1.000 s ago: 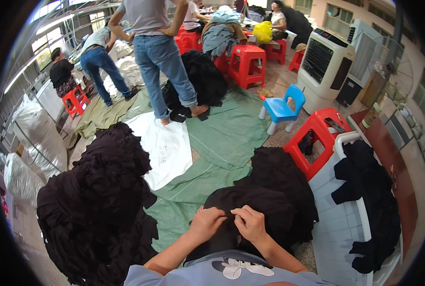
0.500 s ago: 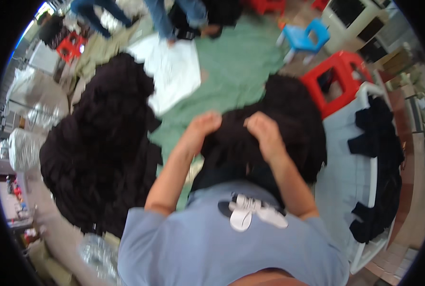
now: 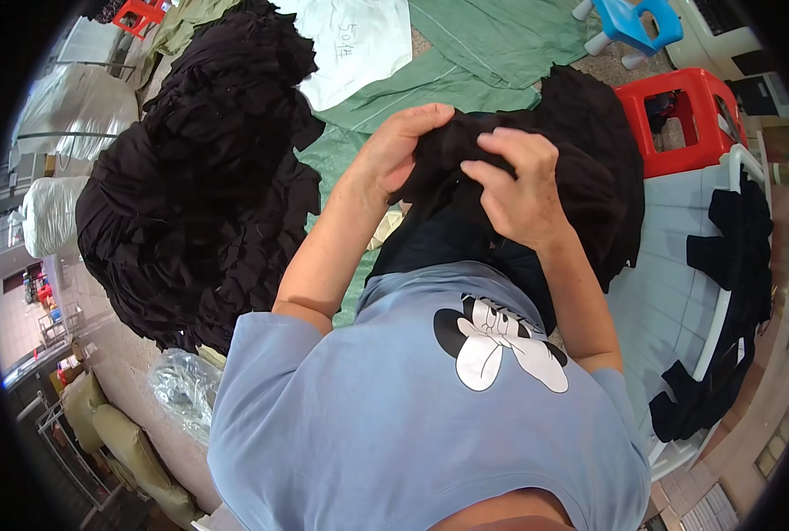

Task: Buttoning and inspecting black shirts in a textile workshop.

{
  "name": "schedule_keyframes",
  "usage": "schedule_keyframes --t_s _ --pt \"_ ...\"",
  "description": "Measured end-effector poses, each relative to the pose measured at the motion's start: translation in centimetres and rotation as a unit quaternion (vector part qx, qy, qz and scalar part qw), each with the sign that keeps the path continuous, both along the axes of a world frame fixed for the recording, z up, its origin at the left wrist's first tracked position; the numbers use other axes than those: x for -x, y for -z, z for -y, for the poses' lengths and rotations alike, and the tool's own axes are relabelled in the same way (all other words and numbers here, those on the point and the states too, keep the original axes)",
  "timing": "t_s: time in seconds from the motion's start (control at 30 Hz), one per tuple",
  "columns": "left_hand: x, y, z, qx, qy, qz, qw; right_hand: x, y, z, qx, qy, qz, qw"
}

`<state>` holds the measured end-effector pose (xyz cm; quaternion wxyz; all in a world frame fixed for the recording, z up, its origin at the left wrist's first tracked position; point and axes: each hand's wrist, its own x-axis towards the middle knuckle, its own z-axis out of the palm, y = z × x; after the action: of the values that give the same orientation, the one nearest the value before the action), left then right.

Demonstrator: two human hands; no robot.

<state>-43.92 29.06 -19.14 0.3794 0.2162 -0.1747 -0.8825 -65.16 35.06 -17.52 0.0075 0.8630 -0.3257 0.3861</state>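
Observation:
My left hand [image 3: 403,146] is closed on the edge of a black cloth piece [image 3: 452,146], which hangs over my lap; whether it is a finished garment I cannot tell. Above the same cloth, my right hand [image 3: 527,181] has bent fingers, with the thumb and forefinger apart and nothing visible between them. Just to the right, a heap of black cloth [image 3: 594,181] lies against my leg. A larger pile of black cloth pieces [image 3: 200,177] rises at the left, apart from my left forearm.
Green sheeting [image 3: 492,57] covers the floor ahead, with a white marked sheet [image 3: 359,44] on it. A red stool [image 3: 687,124] and a blue stool [image 3: 638,26] stand at the far right. Black cloth lies along a white-rimmed tray [image 3: 656,327]. Clear plastic wrap [image 3: 186,389] sits lower left.
Both hands have come nearer each other over the cloth, and the right hand's fingers have spread. The view has shifted, so the people at the far edge are out of it.

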Motion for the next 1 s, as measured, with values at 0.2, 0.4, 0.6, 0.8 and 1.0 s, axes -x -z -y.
schedule_keyframes --t_s 0.2,0.4,0.6,0.8,1.0 --pt "0.4 2.6 1.9 -0.126 0.024 -0.058 0.99 -0.4 3.5 1.8 0.045 0.019 -0.072 0.996" --pt "0.9 3.6 2.2 -0.168 0.034 -0.086 0.981 -0.7 3.4 3.0 0.031 -0.001 0.011 0.999" --pt "0.5 2.1 1.5 0.259 -0.15 0.291 0.909 -0.5 1.6 2.3 -0.023 -0.02 0.042 0.999" --pt "-0.2 2.4 2.4 0.097 -0.068 0.275 0.954 -1.1 2.9 3.3 -0.023 -0.009 -0.049 0.998" --pt "-0.1 4.3 2.4 -0.006 -0.042 0.141 0.989 -1.7 3.0 3.8 0.006 -0.038 -0.001 0.999"
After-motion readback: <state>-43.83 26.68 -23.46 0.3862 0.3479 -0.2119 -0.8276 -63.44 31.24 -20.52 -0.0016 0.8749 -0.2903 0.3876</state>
